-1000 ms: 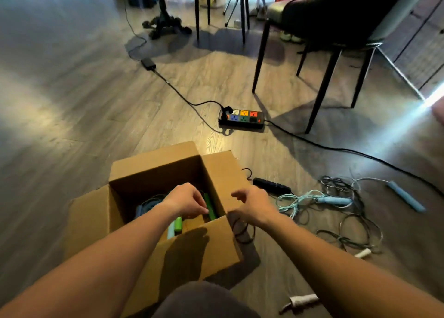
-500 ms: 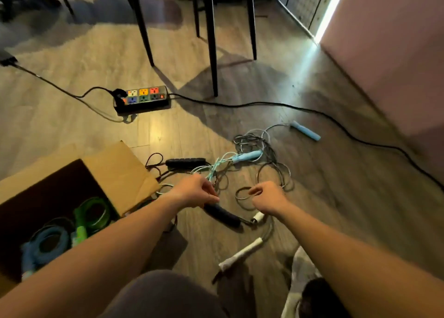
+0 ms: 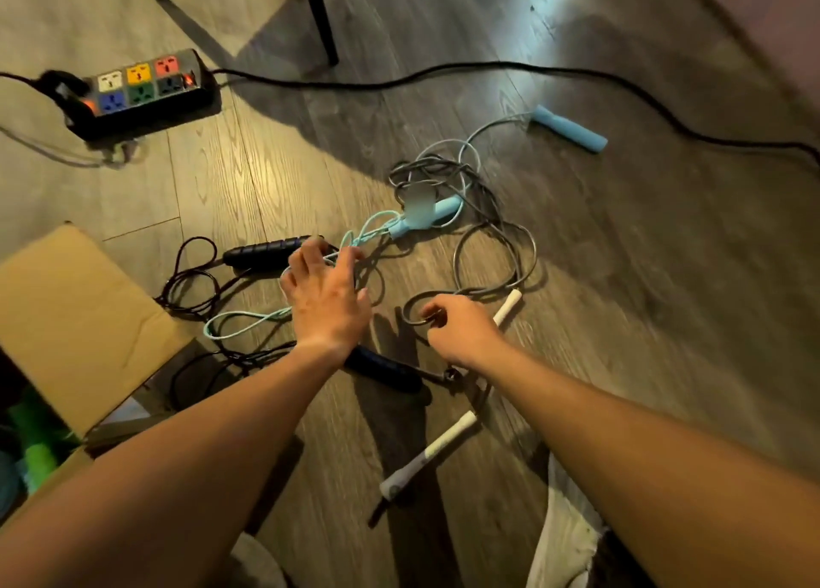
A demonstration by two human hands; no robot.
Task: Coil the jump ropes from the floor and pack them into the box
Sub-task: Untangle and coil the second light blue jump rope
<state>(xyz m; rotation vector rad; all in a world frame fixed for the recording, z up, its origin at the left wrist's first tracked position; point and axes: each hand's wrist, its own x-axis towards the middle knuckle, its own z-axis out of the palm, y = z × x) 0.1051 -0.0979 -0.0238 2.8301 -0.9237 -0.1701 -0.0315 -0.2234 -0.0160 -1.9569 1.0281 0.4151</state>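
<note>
Your hands have left the box (image 3: 80, 321) at 8 o'clock. A second ago they hovered there over the green rope (image 3: 37, 458), which lies coiled inside. View has swung to the tangle on the floor (image 3: 621, 276), dead centre. Read: one rope packed, next pick starting.

Left hand (image 3: 326, 307): fingers spread, holding nothing, tips reaching the far handle of the black rope (image 3: 266, 252) at its 11 o'clock, across strands of the teal rope (image 3: 446, 208). Half a second ago it sat curled and nearer you.

Right hand (image 3: 461, 332): thumb and forefinger pinch a loop of the grey rope (image 3: 428, 454); its white handles lie at 1 and 6 o'clock of the hand.

Three ropes left, all interlaced. Judgement: lifting one drags the others, so free black from teal before coiling. Power strip (image 3: 142, 90) at 10 o'clock, well apart
</note>
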